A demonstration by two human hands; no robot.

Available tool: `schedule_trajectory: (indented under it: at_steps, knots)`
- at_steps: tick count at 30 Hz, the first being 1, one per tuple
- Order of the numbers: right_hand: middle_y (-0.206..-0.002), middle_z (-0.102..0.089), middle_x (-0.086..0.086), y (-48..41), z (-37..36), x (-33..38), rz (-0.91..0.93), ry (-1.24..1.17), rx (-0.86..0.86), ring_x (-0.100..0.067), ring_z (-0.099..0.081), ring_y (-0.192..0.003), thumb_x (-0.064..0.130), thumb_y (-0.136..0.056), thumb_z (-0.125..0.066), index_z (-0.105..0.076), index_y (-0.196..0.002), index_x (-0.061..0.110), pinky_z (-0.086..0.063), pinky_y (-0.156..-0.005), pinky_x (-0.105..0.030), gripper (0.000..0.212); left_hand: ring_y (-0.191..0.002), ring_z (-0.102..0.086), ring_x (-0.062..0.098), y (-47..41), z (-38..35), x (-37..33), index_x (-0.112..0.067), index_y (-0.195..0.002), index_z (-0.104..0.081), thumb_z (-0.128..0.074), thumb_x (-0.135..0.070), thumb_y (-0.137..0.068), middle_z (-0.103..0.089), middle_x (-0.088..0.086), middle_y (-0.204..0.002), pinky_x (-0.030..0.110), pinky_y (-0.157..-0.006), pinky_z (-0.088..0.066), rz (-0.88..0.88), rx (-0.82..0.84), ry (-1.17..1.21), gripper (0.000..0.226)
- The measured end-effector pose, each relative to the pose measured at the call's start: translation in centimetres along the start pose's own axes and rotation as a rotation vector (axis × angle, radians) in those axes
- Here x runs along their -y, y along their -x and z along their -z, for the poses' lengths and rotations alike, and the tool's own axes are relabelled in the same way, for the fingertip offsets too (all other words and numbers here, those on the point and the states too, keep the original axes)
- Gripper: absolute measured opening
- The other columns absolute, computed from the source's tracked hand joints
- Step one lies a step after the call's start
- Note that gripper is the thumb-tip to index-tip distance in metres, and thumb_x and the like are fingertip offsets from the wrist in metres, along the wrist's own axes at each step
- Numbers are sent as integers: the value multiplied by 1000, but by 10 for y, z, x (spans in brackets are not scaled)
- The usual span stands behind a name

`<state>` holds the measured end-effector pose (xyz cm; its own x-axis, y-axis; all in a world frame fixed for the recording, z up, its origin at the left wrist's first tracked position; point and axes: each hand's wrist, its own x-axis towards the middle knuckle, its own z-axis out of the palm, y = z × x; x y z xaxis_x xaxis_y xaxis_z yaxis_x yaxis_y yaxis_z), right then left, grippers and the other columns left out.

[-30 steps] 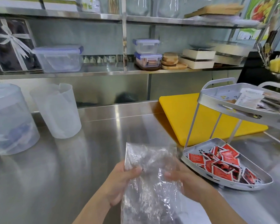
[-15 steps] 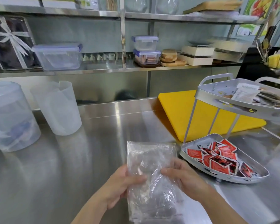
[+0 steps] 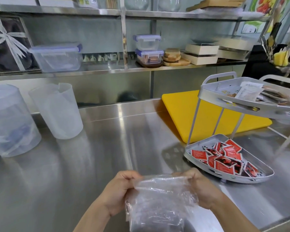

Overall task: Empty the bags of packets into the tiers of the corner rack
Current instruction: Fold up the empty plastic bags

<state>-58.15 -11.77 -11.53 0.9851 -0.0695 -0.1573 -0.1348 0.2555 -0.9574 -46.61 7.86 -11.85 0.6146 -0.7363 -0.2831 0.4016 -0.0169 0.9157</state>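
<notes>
Lower now, both my hands have dropped the clear bag (image 3: 159, 200) nearer to me over the desk (image 3: 90, 156); left hand (image 3: 119, 190) and right hand (image 3: 201, 188) pinch its top corners shut, rack (image 3: 241, 176) with red packets (image 3: 224, 156) just right.

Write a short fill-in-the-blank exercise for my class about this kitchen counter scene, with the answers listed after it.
1. Both hands, left hand and right hand, hold a clear plastic ____.
2. The red packets lie in the rack's ____ tier.
3. The cutting board behind the corner rack is ____.

Answers: bag; bottom; yellow
</notes>
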Motion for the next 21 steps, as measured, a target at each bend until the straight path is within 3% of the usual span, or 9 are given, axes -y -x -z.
schedule_trajectory:
  at_steps: [2, 5, 7, 9, 11, 14, 16, 18, 21]
  knots:
    - [-66, -74, -2, 3, -2, 0, 89, 160, -88, -8, -68, -64, -9, -48, -57, -73, -52, 4, -51, -56, -19, 21, -49, -54, 19, -2, -3, 3, -7, -60, -67, -61, 10, -59, -62, 7, -56, 21, -46, -40, 81, -26, -6, 18]
    - [-73, -70, 10, 12, 5, -3, 183, 382, -271, 11, -63, -76, -20, -54, -37, -74, -49, 21, -46, -69, -8, 55, -62, -53, 24, -7, 3, 11, -12, -91, -63, -51, -18, -79, -61, 12, -78, 28, -55, -41, 243, -30, 116, 18]
    - [-82, -70, 17, 21, 13, -11, 203, 565, -298, 15, -58, -90, -22, -57, -34, -72, -50, 39, -40, -77, -5, 72, -76, -59, 30, -10, 0, 16, -12, -98, -64, -46, -48, -85, -64, 16, -89, 35, -67, -47, 370, 47, 57, 42]
    - [-90, -68, 9, 32, 20, -24, 182, 681, -295, 14, -56, -97, -26, -60, -35, -73, -60, 39, -38, -80, -2, 76, -90, -66, 26, -13, -18, 24, -16, -106, -66, -45, -65, -81, -70, 7, -101, 36, -75, -52, 420, 166, -107, 58]
    - [-91, -69, -3, 43, 23, -36, 188, 689, -335, 8, -57, -98, -28, -61, -35, -72, -63, 35, -40, -84, -6, 73, -86, -69, 17, -10, -42, 33, -22, -115, -58, -69, -57, -66, -70, 2, -106, 31, -68, -55, 412, 187, -187, 62]
    - [-83, -72, 18, 67, 33, -46, 202, 601, -456, 9, -60, -91, -30, -59, -32, -74, -59, 31, -41, -80, -4, 73, -84, -71, 21, -17, -58, 52, -13, -117, -54, -80, -23, -54, -70, 12, -108, 28, -61, -55, 421, 176, -183, 69]
    - [-80, -70, 28, 87, 38, -48, 219, 498, -569, 8, -63, -85, -23, -59, -33, -74, -58, 28, -43, -76, -3, 65, -96, -69, 32, -19, -70, 61, -5, -118, -59, -81, -11, -54, -69, 19, -112, 36, -74, -58, 450, 242, -123, 68]
    - [-78, -72, 24, 106, 43, -46, 246, 380, -703, 4, -65, -84, -9, -57, -36, -75, -60, 34, -45, -77, -6, 59, -109, -61, 41, -20, -86, 68, 3, -121, -56, -85, -8, -48, -63, 26, -119, 50, -96, -49, 486, 274, -58, 80]
    - [-78, -73, 23, 135, 59, -48, 237, 296, -832, 5, -65, -84, -15, -61, -36, -75, -64, 38, -46, -75, -6, 66, -104, -61, 43, -18, -121, 78, 11, -114, -59, -84, -7, -44, -62, 31, -117, 48, -97, -49, 530, 318, -29, 77]
